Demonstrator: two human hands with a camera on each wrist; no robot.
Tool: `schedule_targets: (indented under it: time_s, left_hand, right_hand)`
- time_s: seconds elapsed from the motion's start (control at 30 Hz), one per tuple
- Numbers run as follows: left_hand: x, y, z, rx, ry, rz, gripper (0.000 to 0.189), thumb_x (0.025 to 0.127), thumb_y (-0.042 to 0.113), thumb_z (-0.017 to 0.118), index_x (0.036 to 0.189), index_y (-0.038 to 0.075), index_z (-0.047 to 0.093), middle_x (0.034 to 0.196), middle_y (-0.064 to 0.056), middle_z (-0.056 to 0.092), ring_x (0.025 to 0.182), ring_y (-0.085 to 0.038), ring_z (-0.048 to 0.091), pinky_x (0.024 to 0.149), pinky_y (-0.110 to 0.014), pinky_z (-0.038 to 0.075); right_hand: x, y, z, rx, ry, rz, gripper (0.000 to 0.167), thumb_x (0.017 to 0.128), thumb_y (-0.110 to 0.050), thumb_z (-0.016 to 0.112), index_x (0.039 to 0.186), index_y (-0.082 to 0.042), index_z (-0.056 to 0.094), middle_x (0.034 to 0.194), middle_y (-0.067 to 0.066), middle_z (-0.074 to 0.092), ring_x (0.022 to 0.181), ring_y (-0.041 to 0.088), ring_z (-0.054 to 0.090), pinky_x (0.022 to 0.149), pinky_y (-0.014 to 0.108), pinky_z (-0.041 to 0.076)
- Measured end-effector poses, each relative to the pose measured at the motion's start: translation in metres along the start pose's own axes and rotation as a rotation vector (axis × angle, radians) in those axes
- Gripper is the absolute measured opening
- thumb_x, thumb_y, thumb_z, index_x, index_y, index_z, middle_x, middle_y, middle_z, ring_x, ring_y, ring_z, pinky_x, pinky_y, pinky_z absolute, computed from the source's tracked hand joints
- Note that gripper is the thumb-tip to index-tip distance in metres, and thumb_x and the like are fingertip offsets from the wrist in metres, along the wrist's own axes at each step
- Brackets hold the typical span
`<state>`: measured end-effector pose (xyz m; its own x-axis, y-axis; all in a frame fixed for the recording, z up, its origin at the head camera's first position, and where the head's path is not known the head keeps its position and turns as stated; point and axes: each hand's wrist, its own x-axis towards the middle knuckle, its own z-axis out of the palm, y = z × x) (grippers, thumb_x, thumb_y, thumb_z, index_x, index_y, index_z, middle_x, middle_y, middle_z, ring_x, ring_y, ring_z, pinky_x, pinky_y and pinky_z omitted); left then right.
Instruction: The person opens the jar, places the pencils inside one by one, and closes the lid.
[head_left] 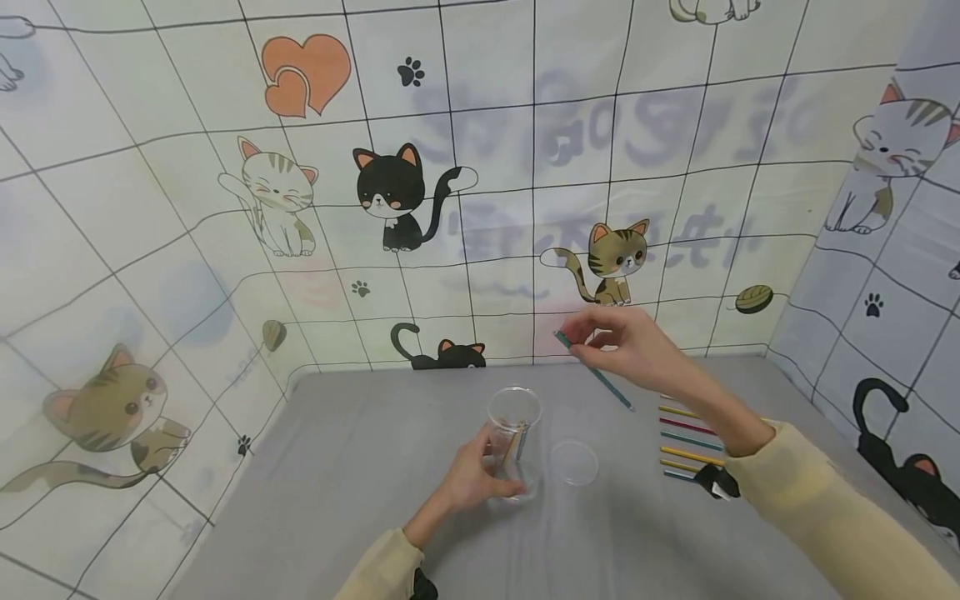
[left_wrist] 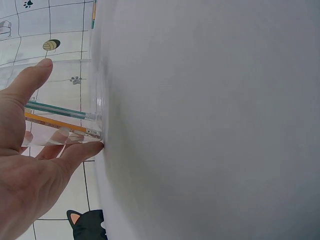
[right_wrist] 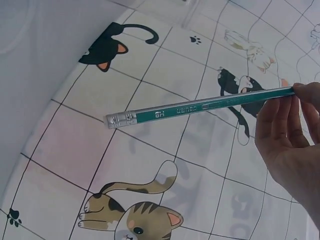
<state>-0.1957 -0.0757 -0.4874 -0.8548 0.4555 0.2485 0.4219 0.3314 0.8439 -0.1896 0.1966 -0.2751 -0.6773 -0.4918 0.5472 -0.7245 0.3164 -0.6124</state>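
Note:
My left hand (head_left: 474,475) grips a clear plastic cup (head_left: 517,408) that stands upright on the table, thumb and fingers on its two sides. Inside the cup lean a green pencil (left_wrist: 60,110) and a yellow pencil (left_wrist: 55,121). Up and to the right of the cup, my right hand (head_left: 626,346) pinches another green pencil (right_wrist: 200,106) near one end. That pencil slants in the air, and its metal-banded eraser end points away from the fingers, down and to the right in the head view.
A round clear lid (head_left: 575,463) lies just right of the cup. Farther right, several pencils (head_left: 690,439) in yellow, red and green lie in a row on the grey table (head_left: 360,467), partly behind the right forearm. A cat-print cloth wall (head_left: 495,242) rises behind.

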Motion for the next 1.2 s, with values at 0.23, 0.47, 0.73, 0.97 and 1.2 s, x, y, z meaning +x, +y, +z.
schedule_targets:
  time_s: [0.23,0.47,0.73,0.97,1.2]
  left_hand:
    - [0.0,0.0,0.0,0.026,0.002,0.014,0.086,0.07,0.012,0.093,0.141,0.014,0.045,0.124,-0.011,0.061,0.115,-0.034,0.06,0.085,-0.031,0.055]
    - [0.001,-0.001,0.001,0.027,-0.003,-0.002,0.085,0.069,0.011,0.093,0.14,0.015,0.046,0.123,-0.01,0.061,0.115,-0.033,0.06,0.085,-0.031,0.055]
    - [0.001,-0.002,0.0,0.017,0.0,0.001,0.084,0.069,0.012,0.093,0.139,0.017,0.047,0.122,-0.008,0.062,0.114,-0.032,0.06,0.084,-0.03,0.055]
    - [0.001,-0.002,0.001,0.003,-0.001,0.004,0.084,0.069,0.01,0.093,0.139,0.018,0.048,0.122,-0.007,0.062,0.114,-0.031,0.06,0.084,-0.032,0.055]
    - [0.002,-0.002,0.0,-0.014,-0.001,-0.003,0.082,0.069,0.009,0.093,0.138,0.018,0.049,0.122,-0.006,0.063,0.114,-0.031,0.06,0.085,-0.032,0.056]
  right_hand:
    - [0.016,-0.015,0.012,0.095,0.027,-0.111,0.025,0.087,0.013,0.067,0.108,0.0,0.067,0.102,0.008,0.065,0.09,0.018,0.063,0.078,0.028,0.057]
    - [0.025,-0.028,0.023,0.198,0.072,-0.188,0.029,0.083,0.022,0.064,0.107,0.005,0.063,0.097,0.012,0.062,0.085,0.015,0.064,0.076,0.031,0.058]
    - [0.032,-0.036,0.036,0.341,0.102,-0.259,0.028,0.082,0.023,0.062,0.105,0.008,0.059,0.096,0.012,0.059,0.086,0.019,0.061,0.078,0.031,0.057]
    - [0.032,-0.033,0.048,0.356,0.087,-0.279,0.029,0.081,0.024,0.061,0.105,0.008,0.058,0.095,0.012,0.059,0.086,0.019,0.06,0.074,0.029,0.056]
    - [0.027,-0.02,0.058,0.337,0.05,-0.254,0.028,0.083,0.023,0.06,0.105,0.005,0.059,0.095,0.014,0.06,0.085,0.018,0.061,0.075,0.031,0.058]
